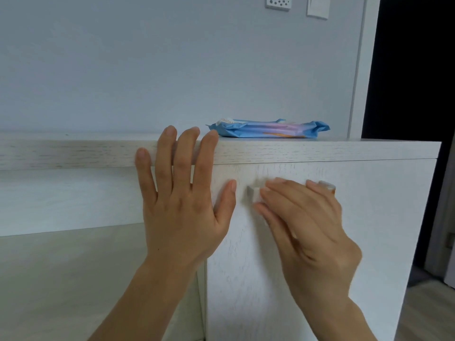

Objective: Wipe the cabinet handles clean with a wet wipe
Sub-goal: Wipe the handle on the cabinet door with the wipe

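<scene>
Hands are working apart: left hand (177, 193) is pressing flat, fingers straight, against the pale wood-grain cabinet (357, 217), likely bracing it. Right hand (302, 217), blurred, is covering the small blocky handle (251, 195); grip and wipe cannot be told. Crinkly blue wipe pack (268, 131) is lying on top.

Plain pale grey-blue wall (123, 57), soft even light. White control panel (277, 2) and white switch plate (318, 7) at the top edge. White door frame (357, 70) at right, dark doorway (413, 70) beyond. Light wood floor (428, 316) bottom right. Whitewashed wood-grain worktop (73, 153), with a pale lower shelf (61, 279) at left.
</scene>
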